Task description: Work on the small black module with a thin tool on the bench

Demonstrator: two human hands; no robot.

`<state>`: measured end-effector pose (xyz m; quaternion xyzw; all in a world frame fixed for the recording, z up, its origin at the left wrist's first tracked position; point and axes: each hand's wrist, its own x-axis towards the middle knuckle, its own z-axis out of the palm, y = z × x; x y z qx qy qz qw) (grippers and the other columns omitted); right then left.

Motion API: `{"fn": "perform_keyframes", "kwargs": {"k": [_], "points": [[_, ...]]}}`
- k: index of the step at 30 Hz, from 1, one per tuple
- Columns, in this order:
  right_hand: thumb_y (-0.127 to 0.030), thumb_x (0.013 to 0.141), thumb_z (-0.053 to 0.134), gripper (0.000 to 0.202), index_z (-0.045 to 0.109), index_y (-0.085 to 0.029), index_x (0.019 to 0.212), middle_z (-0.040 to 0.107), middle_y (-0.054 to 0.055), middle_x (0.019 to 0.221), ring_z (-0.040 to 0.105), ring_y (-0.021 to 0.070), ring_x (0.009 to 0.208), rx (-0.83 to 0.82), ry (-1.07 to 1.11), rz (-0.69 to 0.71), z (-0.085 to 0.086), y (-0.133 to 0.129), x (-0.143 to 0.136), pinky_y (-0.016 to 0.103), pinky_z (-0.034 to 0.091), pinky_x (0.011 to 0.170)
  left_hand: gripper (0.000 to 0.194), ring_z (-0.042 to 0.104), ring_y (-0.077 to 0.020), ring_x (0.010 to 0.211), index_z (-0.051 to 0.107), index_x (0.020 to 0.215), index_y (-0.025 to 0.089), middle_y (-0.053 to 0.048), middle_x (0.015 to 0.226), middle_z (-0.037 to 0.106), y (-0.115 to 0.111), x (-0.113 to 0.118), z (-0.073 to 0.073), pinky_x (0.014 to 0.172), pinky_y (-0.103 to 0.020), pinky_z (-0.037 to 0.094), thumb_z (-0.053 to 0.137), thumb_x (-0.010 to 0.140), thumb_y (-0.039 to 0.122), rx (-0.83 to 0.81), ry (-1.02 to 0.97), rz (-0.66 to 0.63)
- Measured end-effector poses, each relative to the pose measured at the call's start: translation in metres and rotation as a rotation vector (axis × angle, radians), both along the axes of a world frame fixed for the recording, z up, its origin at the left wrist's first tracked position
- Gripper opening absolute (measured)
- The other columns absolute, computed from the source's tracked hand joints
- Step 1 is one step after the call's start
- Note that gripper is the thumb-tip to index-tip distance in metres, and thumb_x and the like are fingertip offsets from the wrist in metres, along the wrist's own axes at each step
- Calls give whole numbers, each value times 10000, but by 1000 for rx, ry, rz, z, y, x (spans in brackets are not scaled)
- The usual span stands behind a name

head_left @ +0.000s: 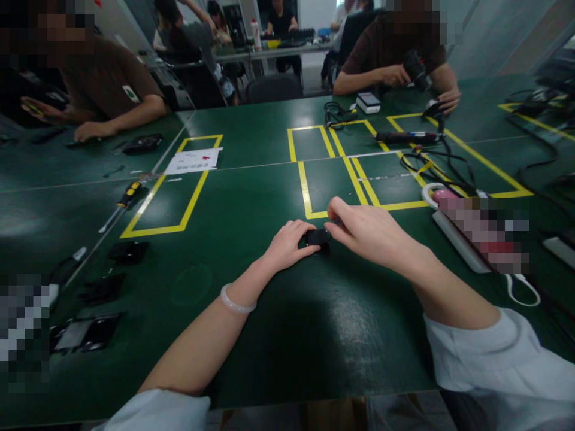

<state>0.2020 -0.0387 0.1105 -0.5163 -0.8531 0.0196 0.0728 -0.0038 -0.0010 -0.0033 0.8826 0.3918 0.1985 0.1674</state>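
Note:
A small black block-shaped part (318, 237) rests low over the green table, near the middle of the view. My left hand (288, 244) grips it from the left, thumb on the near side and fingers on the far side. At its right end is my right hand (359, 230), its fingers curled together in a pinch. Whatever lies between those right fingertips is too small and hidden to name.
Yellow tape outlines (306, 197) mark the green table (251, 335). To the left lie a screwdriver (130, 194) and black parts (128, 251). A pink object (471, 227), cables and a black tool (406, 138) are on the right. Two people sit across.

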Motion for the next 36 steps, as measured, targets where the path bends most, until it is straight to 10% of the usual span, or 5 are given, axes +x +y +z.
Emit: {"fn": "perform_keyframes", "kwargs": {"k": [36], "points": [[-282, 936, 363, 219, 466, -186, 1104, 685, 34, 807, 628, 195, 666, -9, -22, 4, -1, 1, 1, 276, 250, 532, 363, 526, -237, 970, 549, 1121, 216, -62, 1073, 588, 0, 0, 0, 862, -377, 442, 573, 877, 483, -5, 3, 1]]}}
